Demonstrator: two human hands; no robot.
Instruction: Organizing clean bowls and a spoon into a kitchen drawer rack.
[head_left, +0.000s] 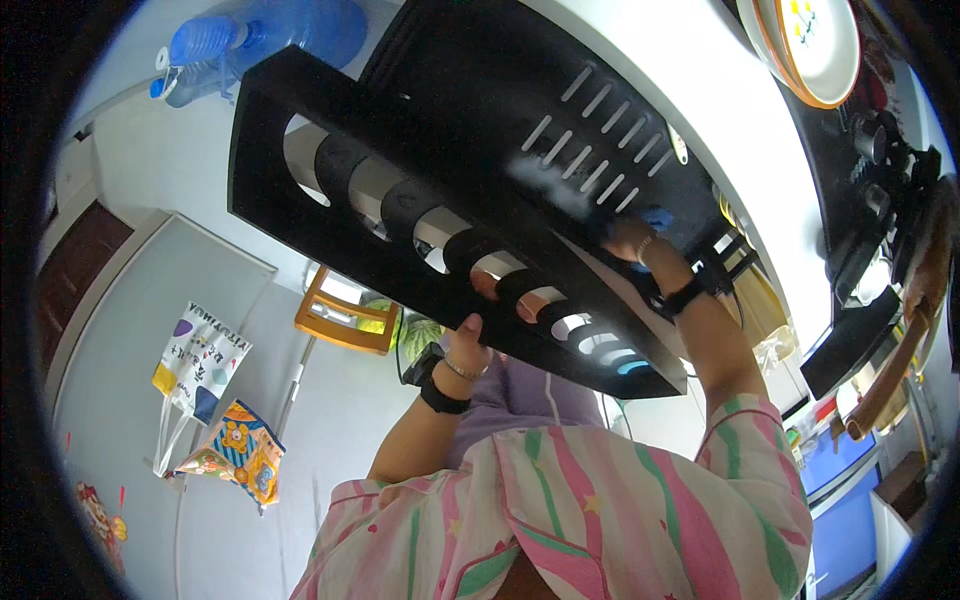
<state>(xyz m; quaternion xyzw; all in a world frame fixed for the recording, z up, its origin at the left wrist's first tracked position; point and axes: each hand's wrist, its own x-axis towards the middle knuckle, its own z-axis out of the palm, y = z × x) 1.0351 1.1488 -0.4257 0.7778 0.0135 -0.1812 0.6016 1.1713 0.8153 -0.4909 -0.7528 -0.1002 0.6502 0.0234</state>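
A large black panelled rack is tilted before me, with a row of big round cut-outs along one panel. My left hand grips the near lower edge of that panel, thumb on the outside; some fingers show through the cut-outs. Behind it, a black slotted panel carries rows of narrow slits and a hazy whitish patch. My right hand presses against this panel below the slits, with blue cloth showing around the fingers. Part of the right hand is in dark shadow.
Blue water bottles stand at upper left. A white counter edge curves along the right, with stacked bowls. On the left, bags hang against a grey door. Below the rack are a wooden chair and watermelons.
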